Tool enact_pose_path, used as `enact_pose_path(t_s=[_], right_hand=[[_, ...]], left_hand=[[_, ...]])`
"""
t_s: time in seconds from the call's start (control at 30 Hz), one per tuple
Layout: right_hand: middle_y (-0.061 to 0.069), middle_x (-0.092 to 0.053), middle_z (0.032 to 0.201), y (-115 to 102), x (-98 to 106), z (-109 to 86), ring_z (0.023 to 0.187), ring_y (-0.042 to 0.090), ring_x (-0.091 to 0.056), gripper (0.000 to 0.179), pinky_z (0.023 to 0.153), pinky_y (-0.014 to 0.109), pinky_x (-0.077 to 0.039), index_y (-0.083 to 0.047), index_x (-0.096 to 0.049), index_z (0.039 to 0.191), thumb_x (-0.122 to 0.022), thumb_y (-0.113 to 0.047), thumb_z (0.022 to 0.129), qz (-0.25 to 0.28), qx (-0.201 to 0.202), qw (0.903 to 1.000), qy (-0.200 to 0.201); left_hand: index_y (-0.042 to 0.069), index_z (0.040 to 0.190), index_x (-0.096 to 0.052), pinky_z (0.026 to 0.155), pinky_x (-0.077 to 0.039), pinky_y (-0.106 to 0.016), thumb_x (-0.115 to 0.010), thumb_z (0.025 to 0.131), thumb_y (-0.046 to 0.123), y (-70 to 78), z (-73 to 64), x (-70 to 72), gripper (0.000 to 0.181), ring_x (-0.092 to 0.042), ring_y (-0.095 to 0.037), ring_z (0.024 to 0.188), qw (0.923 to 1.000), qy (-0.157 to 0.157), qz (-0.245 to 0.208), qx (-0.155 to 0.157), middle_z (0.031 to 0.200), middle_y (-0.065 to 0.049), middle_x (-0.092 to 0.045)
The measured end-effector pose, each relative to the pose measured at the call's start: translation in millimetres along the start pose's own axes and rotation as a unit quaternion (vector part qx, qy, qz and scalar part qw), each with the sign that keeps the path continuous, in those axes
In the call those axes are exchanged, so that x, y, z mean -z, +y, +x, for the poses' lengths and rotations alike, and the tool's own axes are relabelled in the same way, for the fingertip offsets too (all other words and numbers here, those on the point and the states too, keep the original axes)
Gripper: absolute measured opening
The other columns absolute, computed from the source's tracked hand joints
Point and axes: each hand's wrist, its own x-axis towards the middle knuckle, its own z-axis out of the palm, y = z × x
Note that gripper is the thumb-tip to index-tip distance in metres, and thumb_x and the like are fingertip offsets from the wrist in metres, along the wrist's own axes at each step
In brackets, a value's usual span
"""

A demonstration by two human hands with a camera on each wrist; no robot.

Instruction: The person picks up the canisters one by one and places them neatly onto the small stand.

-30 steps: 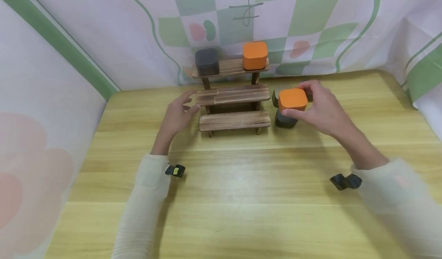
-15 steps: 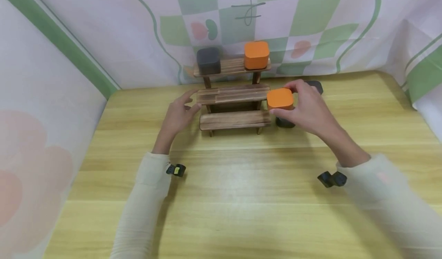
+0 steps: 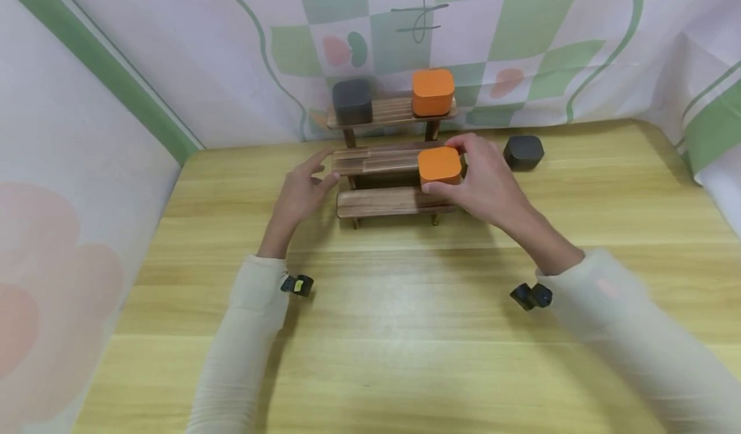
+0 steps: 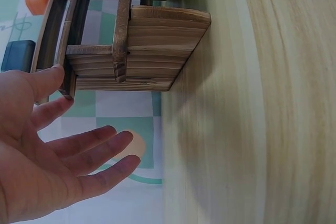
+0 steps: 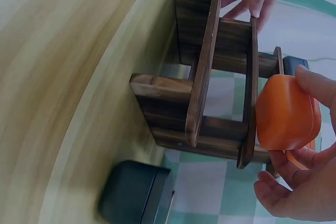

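A small orange lidded box (image 3: 439,166) with rounded corners is held between the thumb and fingers of my right hand (image 3: 489,180). It is right at the right end of the middle step of a three-step wooden display stand (image 3: 384,202), as the right wrist view also shows. My left hand (image 3: 297,193) pinches the left end of that step between thumb and index finger, the other fingers spread. On the top step sit a black box (image 3: 352,101) at the left and another orange box (image 3: 433,92) at the right.
A black box (image 3: 523,152) stands on the wooden table (image 3: 393,331) right of the stand. Another black box (image 5: 134,192) is beside the stand in the right wrist view, hidden behind my right hand from the head. A checkered cloth (image 3: 463,29) hangs behind.
My right hand has carried the orange box leftward from above a black box to the middle step. The rear black box has come into full view. My left hand stays at the stand.
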Motion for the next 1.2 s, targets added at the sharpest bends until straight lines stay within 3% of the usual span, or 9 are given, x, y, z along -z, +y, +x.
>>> enact_pose_path(t_s=[0.47,0.93,1.2], right_hand=[[0.019,-0.054,0.131,-14.2,-5.9,8.6,0.118,0.039,-0.044,0.078,0.095,0.054,-0.038,0.002,-0.048,0.139,-0.085,-0.036,0.081,-0.013,0.008,0.9999,0.001],[0.016,-0.054,0.129,-36.5,-32.9,27.6,0.116,0.036,-0.045,0.077,0.094,0.051,-0.041,0.0,-0.049,0.136,-0.086,-0.036,0.08,0.008,0.032,0.9994,0.01],[0.015,-0.055,0.129,-44.4,-40.3,32.5,0.116,0.034,-0.045,0.078,0.093,0.049,-0.041,0.0,-0.05,0.136,-0.086,-0.038,0.079,0.012,0.038,0.9991,0.016]], left_hand=[[0.022,0.153,-0.044,0.088,-0.055,-0.049,-0.061,0.102,0.027,2.8,-0.4,-2.2,0.053,-0.063,-0.04,0.113,1.0,0.005,-0.006,0.006,0.145,-0.026,-0.048],[0.021,0.153,-0.044,0.088,-0.056,-0.049,-0.061,0.102,0.028,5.4,-5.1,-5.1,0.054,-0.063,-0.038,0.114,0.9999,-0.001,-0.012,0.007,0.144,-0.028,-0.048],[0.024,0.153,-0.043,0.088,-0.056,-0.046,-0.061,0.102,0.03,8.0,-5.3,-7.6,0.054,-0.063,-0.035,0.115,1.0,0.005,-0.003,0.0,0.151,-0.016,-0.045]])
